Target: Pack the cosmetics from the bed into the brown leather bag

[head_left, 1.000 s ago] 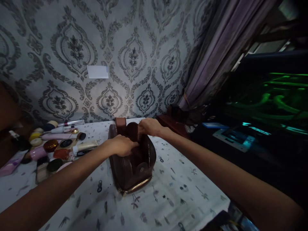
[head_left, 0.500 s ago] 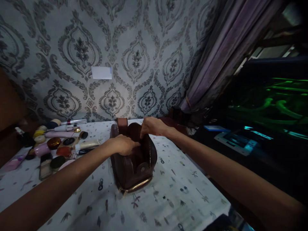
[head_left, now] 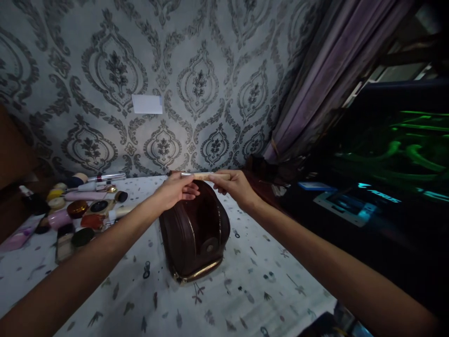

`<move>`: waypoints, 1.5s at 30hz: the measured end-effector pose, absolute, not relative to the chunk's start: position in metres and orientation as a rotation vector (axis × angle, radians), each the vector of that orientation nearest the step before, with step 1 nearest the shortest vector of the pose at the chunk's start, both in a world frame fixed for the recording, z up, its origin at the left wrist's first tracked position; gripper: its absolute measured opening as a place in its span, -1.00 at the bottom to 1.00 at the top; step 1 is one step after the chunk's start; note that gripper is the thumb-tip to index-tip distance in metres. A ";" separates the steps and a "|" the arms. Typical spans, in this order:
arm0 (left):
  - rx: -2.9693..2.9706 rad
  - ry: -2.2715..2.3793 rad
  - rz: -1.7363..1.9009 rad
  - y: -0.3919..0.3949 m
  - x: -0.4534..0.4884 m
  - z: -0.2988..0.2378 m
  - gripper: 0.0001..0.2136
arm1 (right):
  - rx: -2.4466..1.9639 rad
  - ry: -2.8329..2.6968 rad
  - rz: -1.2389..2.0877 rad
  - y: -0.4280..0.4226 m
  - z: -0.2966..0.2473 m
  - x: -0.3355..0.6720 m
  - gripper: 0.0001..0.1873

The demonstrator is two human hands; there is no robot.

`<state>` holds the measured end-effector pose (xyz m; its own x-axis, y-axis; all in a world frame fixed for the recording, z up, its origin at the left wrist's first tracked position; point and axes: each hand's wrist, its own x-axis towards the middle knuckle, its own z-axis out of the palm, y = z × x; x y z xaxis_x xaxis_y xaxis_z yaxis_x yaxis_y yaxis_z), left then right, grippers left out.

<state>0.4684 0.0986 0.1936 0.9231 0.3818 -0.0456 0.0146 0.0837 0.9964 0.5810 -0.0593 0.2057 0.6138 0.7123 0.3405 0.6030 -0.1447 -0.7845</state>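
A brown leather-like bag [head_left: 178,243] stands on the table with its zipped top open, its gold zip running along the near lower edge. Above the opening, a slim beige tube [head_left: 201,177] with a silvery left end lies level between my two hands. My left hand [head_left: 175,191] pinches the tube's left end between thumb and forefinger, its other fingers loosely curled. At the other end, my right hand [head_left: 233,185] has closed its fingers and thumb on the tube. The bag's inside is dark, so its contents cannot be made out.
Cosmetics crowd the table's left side: an orange-red item [head_left: 93,221], a dark-lidded jar [head_left: 82,238] and several tubes. Patterned wallpaper [head_left: 199,84] rises behind. To the right are a purple curtain [head_left: 301,98] and a dark computer case [head_left: 403,154] with green light.
Both hands have come up out of the bag's opening. The beige tube now shows between them, above the bag.
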 end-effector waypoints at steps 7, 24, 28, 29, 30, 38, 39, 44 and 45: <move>1.427 0.309 0.487 0.124 0.457 0.200 -0.83 | -2.015 -1.142 0.017 -0.062 0.185 0.577 -0.34; 2.989 -0.123 0.096 0.083 0.501 0.199 -0.81 | -2.171 -1.117 -0.020 -0.069 0.176 0.581 -0.35; 3.007 -0.117 -0.024 0.080 0.511 0.200 -0.75 | -2.146 -1.083 -0.031 -0.070 0.171 0.585 -0.37; 3.003 -0.106 -0.035 0.078 0.512 0.200 -0.75 | -2.140 -1.075 -0.036 -0.071 0.170 0.586 -0.38; 2.995 -0.085 -0.036 0.077 0.513 0.200 -0.74 | -2.133 -1.068 -0.041 -0.071 0.169 0.586 -0.39; 2.826 0.205 0.050 0.077 0.518 0.188 -0.74 | -2.059 -1.028 -0.114 -0.072 0.166 0.583 -0.49; 2.802 0.224 0.047 0.077 0.519 0.188 -0.75 | -2.048 -1.024 -0.123 -0.073 0.165 0.583 -0.50; 2.710 0.311 -0.007 0.075 0.519 0.190 -0.78 | -1.996 -0.989 -0.130 -0.074 0.160 0.581 -0.56; 2.697 0.321 -0.022 0.075 0.519 0.190 -0.78 | -1.988 -0.980 -0.129 -0.074 0.159 0.580 -0.56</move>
<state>0.5194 0.0751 0.1903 0.9733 0.2206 -0.0639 0.2273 -0.8843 0.4079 0.5802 -0.0738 0.1593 0.6821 0.5879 0.4349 0.6803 -0.2918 -0.6724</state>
